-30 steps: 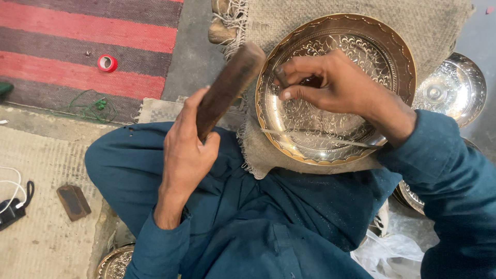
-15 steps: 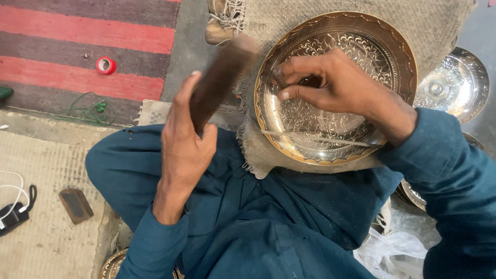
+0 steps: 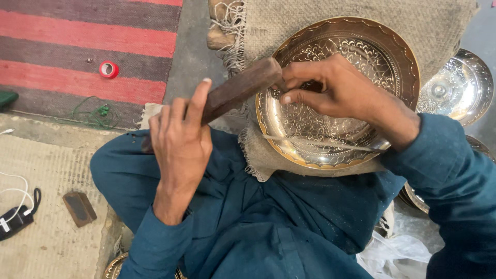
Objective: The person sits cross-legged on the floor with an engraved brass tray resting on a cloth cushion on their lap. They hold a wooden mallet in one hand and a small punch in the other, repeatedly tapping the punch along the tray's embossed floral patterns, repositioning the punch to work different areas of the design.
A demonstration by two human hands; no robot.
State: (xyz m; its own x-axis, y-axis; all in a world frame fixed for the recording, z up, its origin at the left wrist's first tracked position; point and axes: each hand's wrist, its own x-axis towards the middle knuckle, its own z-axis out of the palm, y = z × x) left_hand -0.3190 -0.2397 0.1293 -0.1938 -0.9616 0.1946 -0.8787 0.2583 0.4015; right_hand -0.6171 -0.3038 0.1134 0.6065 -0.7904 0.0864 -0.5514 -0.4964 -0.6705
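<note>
Floor-level workplace: a grey concrete floor, a red-and-maroon striped rug at upper left, a beige mat at lower left, and burlap sacking draped over a low support in front of the seated person.

Right hand: the fingers are pinched closed around a small dark tool, most likely a chasing punch (its tip is hidden under the fingers), held against the inner face of the brass plate.

Left hand: the fingers are wrapped closed around a dark wooden mallet, index extended along the shaft; the mallet head lies just beside the right hand's fingers, at the plate's left rim.

Brass plate: it rests tilted on the burlap sacking, at the person's lap. It is round and golden with a scalloped edge. Scrolling floral engraving already covers the broad inner band and much of the centre, so the ornament appears well advanced; what lies under the right hand cannot be judged, and the work there looks to be the part in hand.

Surroundings: a silver-coloured engraved dish lies at right, well apart from the hands; a red tape roll and green wire lie on the rug; a small dark block lies on the mat.
</note>
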